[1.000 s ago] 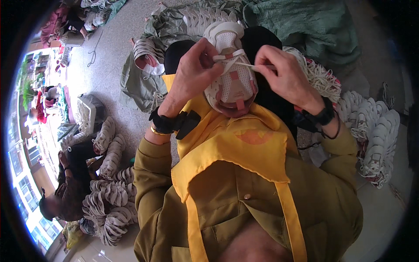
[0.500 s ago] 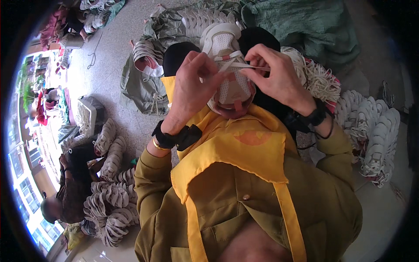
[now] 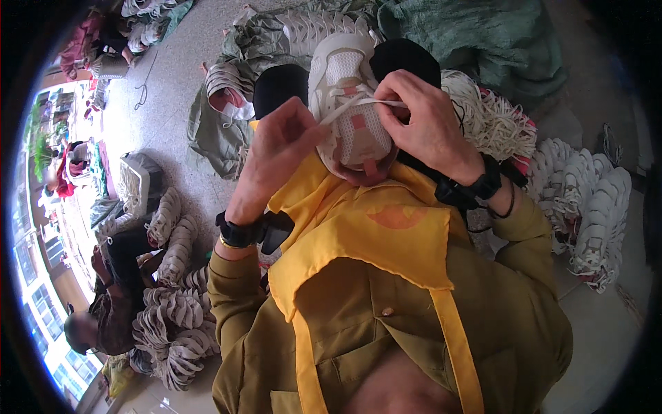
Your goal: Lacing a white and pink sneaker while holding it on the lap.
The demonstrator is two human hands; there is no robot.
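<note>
A white shoe upper with pink patches (image 3: 360, 143) lies across my lap, its toe pointing away from me. My left hand (image 3: 279, 148) is closed in a pinch on a white shoelace (image 3: 343, 108), left of the upper. At the upper's right side my right hand (image 3: 429, 124) pinches another stretch of the lace between thumb and fingers. The lace runs nearly taut between the hands, across the upper's tongue. A yellow apron (image 3: 358, 255) covers my lap below it.
White laces (image 3: 486, 124) lie bundled by my right knee. Stacked white uppers (image 3: 598, 221) stand at the right. More stacks (image 3: 176, 321) sit at the left beside a seated person (image 3: 118, 314). Beyond my knees are a green sack (image 3: 483, 41) and another row of uppers (image 3: 324, 33).
My left hand has moved left and slightly toward me, drawing the lace out longer. The right hand has shifted slightly left. The upper has shifted a little left.
</note>
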